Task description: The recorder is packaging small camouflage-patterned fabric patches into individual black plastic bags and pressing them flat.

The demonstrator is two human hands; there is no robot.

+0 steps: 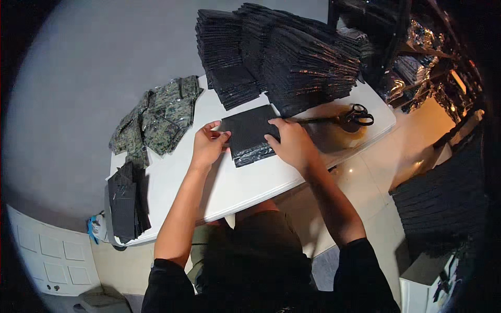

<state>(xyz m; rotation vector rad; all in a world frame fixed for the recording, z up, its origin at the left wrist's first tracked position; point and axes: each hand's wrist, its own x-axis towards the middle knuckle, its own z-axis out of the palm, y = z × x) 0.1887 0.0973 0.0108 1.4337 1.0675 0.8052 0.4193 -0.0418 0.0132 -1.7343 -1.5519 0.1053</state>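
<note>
A flat black packet (249,128) lies on the white table in front of me, with a shiny, crinkled plastic strip along its near edge. My left hand (209,146) grips its left edge, thumb and fingers bent in close together. At the right edge my right hand (292,142) holds the packet, index finger on top and thumb lower down. Whether it is one packet or a few stacked is hard to tell. Black-handled scissors (357,116) lie to the right of my right hand.
Big piles of flat black packets (308,57) fill the table's far side. Camouflage-patterned plastic packets (167,115) lie at the left, above more black packets (124,201) near the left end. The white table (250,190) has its front edge close to my body. A shelf with shiny packages (417,68) stands right.
</note>
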